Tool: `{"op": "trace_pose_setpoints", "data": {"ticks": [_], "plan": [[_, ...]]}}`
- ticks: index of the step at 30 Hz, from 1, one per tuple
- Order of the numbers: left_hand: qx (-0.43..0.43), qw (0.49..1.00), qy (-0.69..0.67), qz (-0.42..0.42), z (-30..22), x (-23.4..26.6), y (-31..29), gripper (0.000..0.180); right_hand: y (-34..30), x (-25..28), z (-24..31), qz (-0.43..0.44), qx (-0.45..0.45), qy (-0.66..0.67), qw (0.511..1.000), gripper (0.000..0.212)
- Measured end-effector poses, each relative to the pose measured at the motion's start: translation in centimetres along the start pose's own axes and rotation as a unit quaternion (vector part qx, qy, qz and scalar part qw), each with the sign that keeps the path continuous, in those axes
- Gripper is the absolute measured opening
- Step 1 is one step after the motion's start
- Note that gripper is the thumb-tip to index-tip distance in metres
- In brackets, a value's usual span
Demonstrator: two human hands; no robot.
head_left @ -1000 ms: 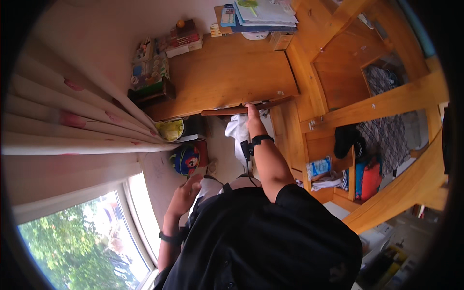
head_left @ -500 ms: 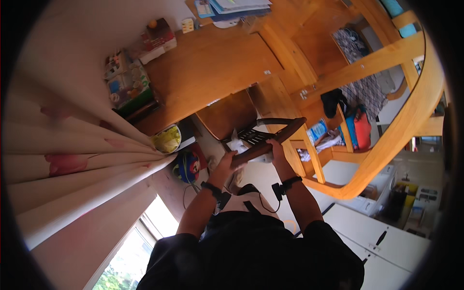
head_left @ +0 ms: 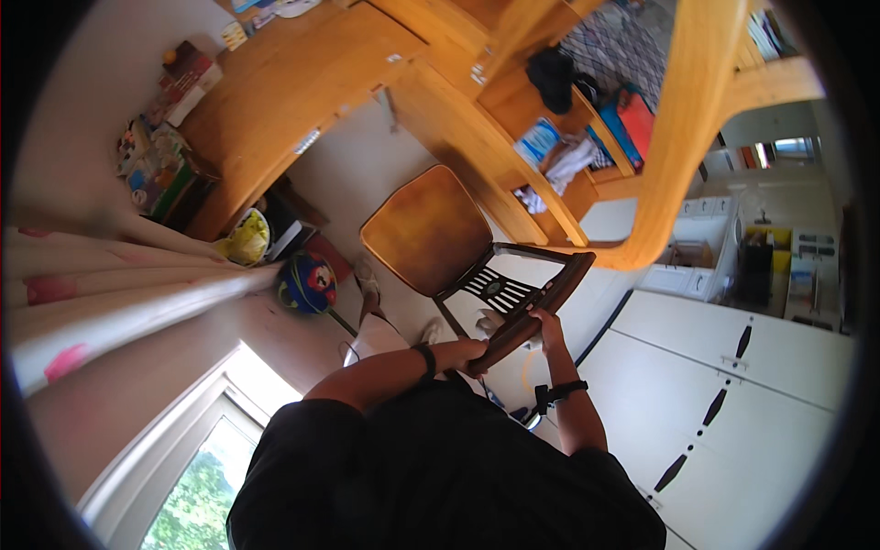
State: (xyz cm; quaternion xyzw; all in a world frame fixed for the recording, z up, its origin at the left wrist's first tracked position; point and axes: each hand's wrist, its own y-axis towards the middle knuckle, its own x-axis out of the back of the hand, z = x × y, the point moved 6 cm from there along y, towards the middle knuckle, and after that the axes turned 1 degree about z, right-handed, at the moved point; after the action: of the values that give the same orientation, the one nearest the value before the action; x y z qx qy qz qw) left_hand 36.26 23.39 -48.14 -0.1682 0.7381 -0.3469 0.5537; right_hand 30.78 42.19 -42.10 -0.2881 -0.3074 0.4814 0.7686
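Note:
A dark wooden chair [head_left: 429, 225] stands between me and the desk, its brown seat out in the open and its slatted back towards me. My left hand [head_left: 471, 353] is closed on the near left end of the chair's top rail. Farther along the same rail, my right hand [head_left: 548, 328] grips it, with fingers wrapped round the wood. Both wrists wear black bands. My feet and legs show partly below and beside the chair back.
Beyond the chair is a wooden desk [head_left: 293, 73]. To the left are a bin with a yellow liner [head_left: 246, 240], a blue ball-like object [head_left: 308, 281] and a curtain [head_left: 137, 298]. A wooden frame [head_left: 674, 156] and shelf of clothes stand at right, white cabinets [head_left: 724, 390] nearer.
The chair has come out from under the desk towards me, and its whole seat now shows. Both hands kept hold of the rail. My view has turned towards the right.

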Motion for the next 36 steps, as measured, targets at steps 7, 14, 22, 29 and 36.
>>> {"op": "trace_pose_setpoints", "data": {"ticks": [7,14,22,29,36], "plan": [[0.092,0.984,0.149,0.040,3.0,-9.0,7.8,0.058,-1.1,12.4,-4.0,-0.081,0.040,-0.047,0.995,0.031],[-0.146,0.728,0.670,0.008,-4.1,-8.1,1.5,0.068,-9.7,19.2,-3.9,-0.187,0.170,-0.107,0.962,0.054],[-0.505,0.598,0.609,0.128,-17.3,-21.7,-15.2,0.090,-29.9,10.2,15.8,-0.150,0.407,-0.114,0.894,0.059],[-0.388,0.722,0.494,0.291,-22.8,-21.7,-20.7,0.110,-32.6,0.4,30.6,-0.252,0.656,-0.127,0.700,0.047],[-0.154,0.796,0.580,0.076,-21.3,2.8,-10.9,0.056,-15.4,-3.0,22.0,-0.261,0.389,0.125,0.875,0.039]]}}
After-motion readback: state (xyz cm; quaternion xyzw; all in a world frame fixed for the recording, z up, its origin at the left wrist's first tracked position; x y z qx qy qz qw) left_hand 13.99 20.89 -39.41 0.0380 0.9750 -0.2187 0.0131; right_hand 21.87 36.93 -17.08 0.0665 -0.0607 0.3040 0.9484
